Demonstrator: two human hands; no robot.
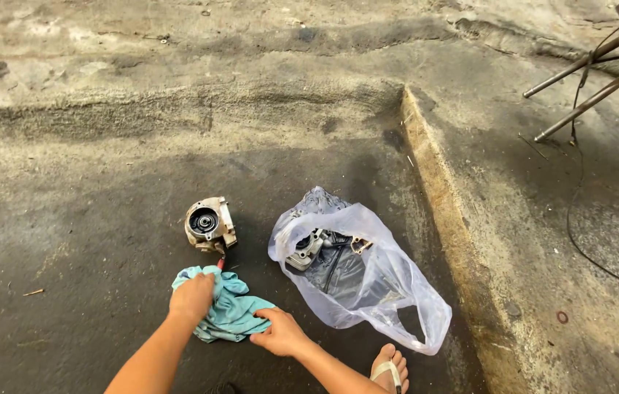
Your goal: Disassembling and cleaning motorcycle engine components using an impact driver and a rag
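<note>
Both hands (236,315) apparently atop teal rag (231,312)

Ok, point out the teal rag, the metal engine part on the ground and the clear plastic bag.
teal rag (233,310), head view, on the bare cloth between both hands.
metal engine part (209,224), head view, on its round dark opening.
clear plastic bag (390,284), head view, on its crumpled lower side.

Part of the teal rag (228,310) lies hidden under the left hand (193,298) and the right hand (280,334). Beyond the right hand, metal parts (308,249) show only dimly through the plastic bag (390,284). A sandalled foot (391,371) near the right forearm is cut by the bottom edge. Far right, metal rods (586,80) run off the frame.
</note>
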